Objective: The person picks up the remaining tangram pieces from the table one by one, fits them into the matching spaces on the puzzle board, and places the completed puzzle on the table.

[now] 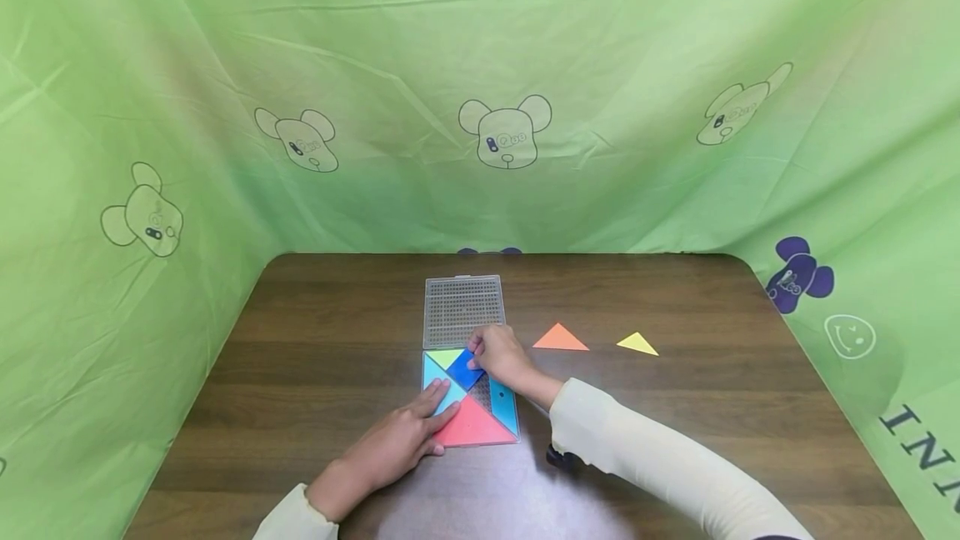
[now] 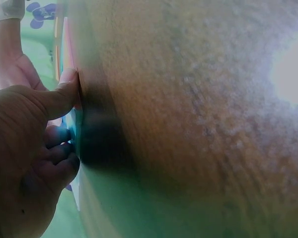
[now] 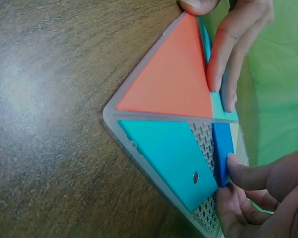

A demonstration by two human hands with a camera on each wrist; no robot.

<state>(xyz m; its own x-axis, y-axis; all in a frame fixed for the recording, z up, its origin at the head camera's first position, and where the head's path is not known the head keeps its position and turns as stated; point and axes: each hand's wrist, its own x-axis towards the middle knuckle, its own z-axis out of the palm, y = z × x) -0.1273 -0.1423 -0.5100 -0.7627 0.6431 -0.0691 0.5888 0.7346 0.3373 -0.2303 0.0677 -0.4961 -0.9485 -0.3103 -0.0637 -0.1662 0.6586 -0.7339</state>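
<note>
A clear plastic tangram case [image 3: 111, 116] lies unfolded on the table, its base holding several flat pieces. My right hand [image 1: 501, 354] pinches the dark blue square [image 1: 462, 375] at its edge, thumb on top in the right wrist view; the piece is in the base beside the yellow-green triangle [image 1: 444, 357]. The left hand [image 1: 401, 437] rests on the case, its fingers extended over the light blue triangle [image 1: 432, 370] and the red triangle [image 1: 477, 427]. A teal parallelogram [image 3: 169, 161] with a small hole sits along the right side, bare grid showing next to it.
The perforated lid [image 1: 463, 307] lies flat behind the base. Right of it on the wooden table [image 1: 315, 340] are an orange triangle [image 1: 560, 339] and a smaller yellow triangle [image 1: 638, 343]. Green printed cloth [image 1: 405, 190] hangs around the table.
</note>
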